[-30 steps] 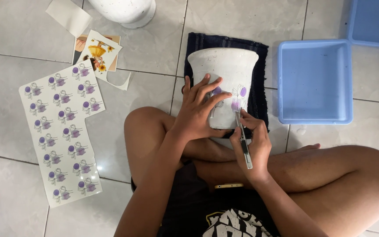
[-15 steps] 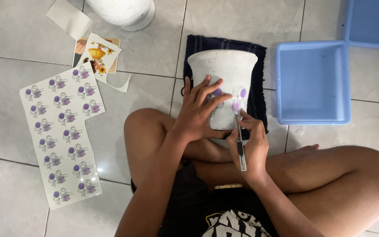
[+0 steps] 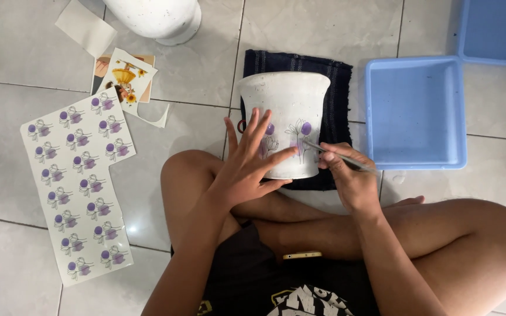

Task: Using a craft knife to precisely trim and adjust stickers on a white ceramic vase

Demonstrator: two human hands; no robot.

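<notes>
On the far left of the tiled floor (image 3: 194, 70) lies a long white sheet of purple flower stickers (image 3: 77, 181), with a small cut-out picture of a yellow dress (image 3: 125, 77) just above it and the bottom of a big white pot (image 3: 156, 17) at the top edge. Next comes your left hand (image 3: 244, 169): its fingers are spread wide and flat, pressing on the left side of the white clay pot with purple flowers on it (image 3: 285, 99). That pot lies on its side on a dark blue cloth (image 3: 338, 88) right in front of your knees, with its wide mouth pointing away from you. Your right hand (image 3: 352, 178) is just to the right of the pot, its fingers pinched shut on a thin silver tool (image 3: 341, 157). The tool points left, and its tip touches a purple flower on the pot. Further right sits a light blue plastic tray (image 3: 414, 158), apart from the pot.
</notes>
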